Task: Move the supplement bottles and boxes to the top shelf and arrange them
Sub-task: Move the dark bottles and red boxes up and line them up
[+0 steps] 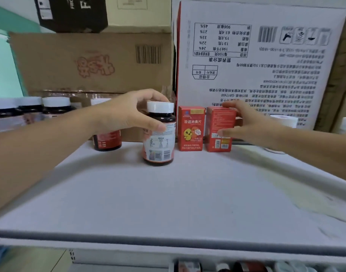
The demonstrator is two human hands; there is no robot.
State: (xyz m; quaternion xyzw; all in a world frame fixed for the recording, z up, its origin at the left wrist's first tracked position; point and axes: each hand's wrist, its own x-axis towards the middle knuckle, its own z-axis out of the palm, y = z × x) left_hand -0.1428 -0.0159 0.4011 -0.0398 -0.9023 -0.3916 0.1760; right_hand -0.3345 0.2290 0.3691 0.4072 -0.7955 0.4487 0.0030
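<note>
head view: my left hand (pixel 127 112) hides part of dark bottle (pixel 159 134), fingers wrapped round it near white cap, bottle standing on top shelf (pixel 168 193). my right hand (pixel 252 122) pinches red box (pixel 220 129), just beside second red box (pixel 191 128). blurry bottles (pixel 31 108) far left. big white carton (pixel 256 61) behind.
</note>
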